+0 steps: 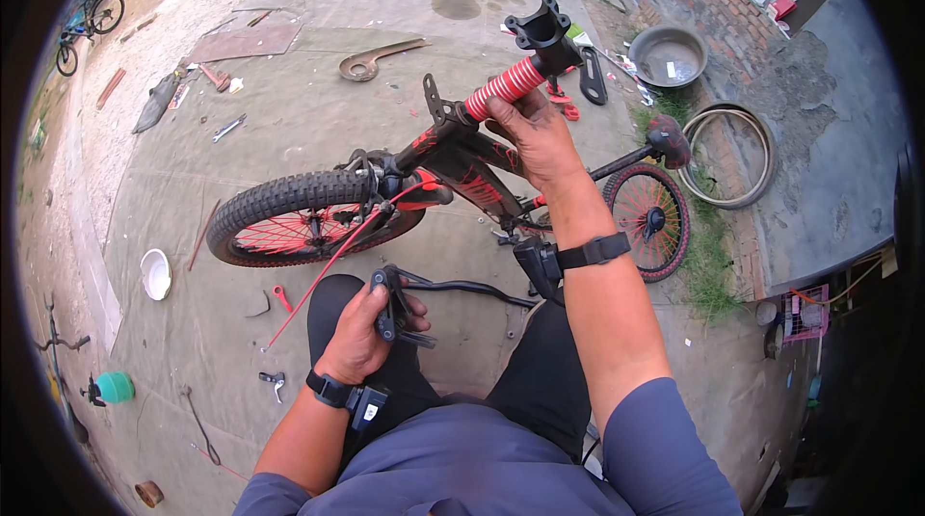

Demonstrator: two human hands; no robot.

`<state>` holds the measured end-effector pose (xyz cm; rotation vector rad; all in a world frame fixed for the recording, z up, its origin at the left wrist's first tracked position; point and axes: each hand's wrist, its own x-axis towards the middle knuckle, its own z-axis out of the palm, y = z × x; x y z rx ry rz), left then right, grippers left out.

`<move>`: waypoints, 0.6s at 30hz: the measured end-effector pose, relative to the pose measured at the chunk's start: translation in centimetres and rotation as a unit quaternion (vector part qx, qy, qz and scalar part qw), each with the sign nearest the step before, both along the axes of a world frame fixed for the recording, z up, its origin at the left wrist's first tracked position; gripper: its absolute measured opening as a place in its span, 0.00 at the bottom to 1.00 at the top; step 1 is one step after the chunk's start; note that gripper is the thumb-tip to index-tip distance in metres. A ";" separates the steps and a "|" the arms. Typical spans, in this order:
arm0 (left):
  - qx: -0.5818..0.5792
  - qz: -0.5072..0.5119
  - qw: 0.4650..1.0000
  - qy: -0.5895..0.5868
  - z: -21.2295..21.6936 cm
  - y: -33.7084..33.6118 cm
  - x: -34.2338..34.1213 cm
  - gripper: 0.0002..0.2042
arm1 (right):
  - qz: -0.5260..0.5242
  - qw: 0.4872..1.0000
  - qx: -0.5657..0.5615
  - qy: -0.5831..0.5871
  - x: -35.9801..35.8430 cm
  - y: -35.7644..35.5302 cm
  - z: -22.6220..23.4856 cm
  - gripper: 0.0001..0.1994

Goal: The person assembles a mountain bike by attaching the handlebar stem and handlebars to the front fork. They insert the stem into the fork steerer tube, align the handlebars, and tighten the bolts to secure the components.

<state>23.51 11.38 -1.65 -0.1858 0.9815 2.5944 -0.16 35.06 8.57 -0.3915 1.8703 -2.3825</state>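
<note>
A black and red bicycle (472,174) stands in front of me, its knobby front wheel (289,217) with red spokes to the left. My right hand (540,135) is closed around the lower part of the steering column (509,88), which is ringed in red and white. On top of that column sits a black stem clamp (542,32), its bar seat bare. Over my left thigh, my left hand (356,338) grips what looks like a black folding hex key set (390,306), with a key sticking out. A red cable (332,261) runs down from the bicycle's front.
A bent black bar (472,287) lies near my knees. Around are a brake lever (274,383), a red wrench (281,298), a white bowl (155,274), a chain guard (376,60), a spanner (229,128), a grey basin (668,56) and bare tyres (729,157).
</note>
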 end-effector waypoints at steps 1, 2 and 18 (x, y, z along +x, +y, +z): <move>-0.002 0.001 1.000 0.000 0.0 0.0 0.0 0.22 | 0.002 1.000 -0.001 -0.001 0.1 0.0 0.1 0.22; -0.004 0.002 1.000 0.000 0.0 0.0 0.0 0.22 | 0.003 1.000 -0.002 -0.001 0.1 0.0 0.2 0.22; -0.010 0.006 1.000 -0.008 0.2 0.2 -0.2 0.22 | 0.019 0.999 0.045 -0.013 0.2 -0.3 0.1 0.21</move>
